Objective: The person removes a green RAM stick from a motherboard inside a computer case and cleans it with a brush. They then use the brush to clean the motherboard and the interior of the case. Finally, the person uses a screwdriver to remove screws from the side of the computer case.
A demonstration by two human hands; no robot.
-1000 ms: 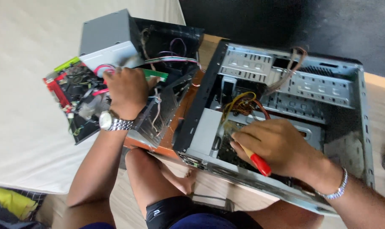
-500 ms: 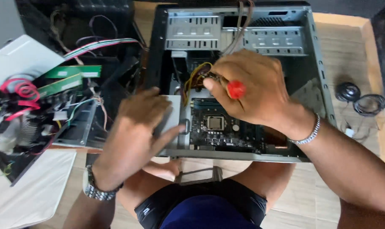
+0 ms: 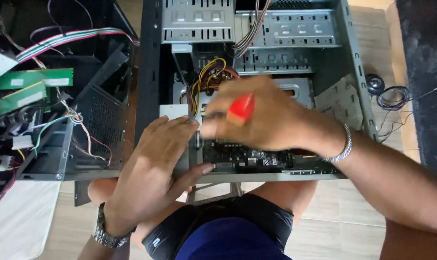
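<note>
- We close our right hand [image 3: 266, 118] around the red-handled screwdriver [image 3: 241, 108], over the middle of the open computer case [image 3: 148, 72].
- Our left hand [image 3: 153, 166] lies flat and open on the case's near edge, holding nothing.
- We judge it best to keep that bracing hand firm and the tool square to the motherboard [image 3: 249, 154].
- The screwdriver's long axis seems to run handle-up, tip down and leftward; blur hides the tip.

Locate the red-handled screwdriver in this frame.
In the head view, the screwdriver sits mid-frame in the right hand, held over the open grey case, just right of the left hand.
</note>
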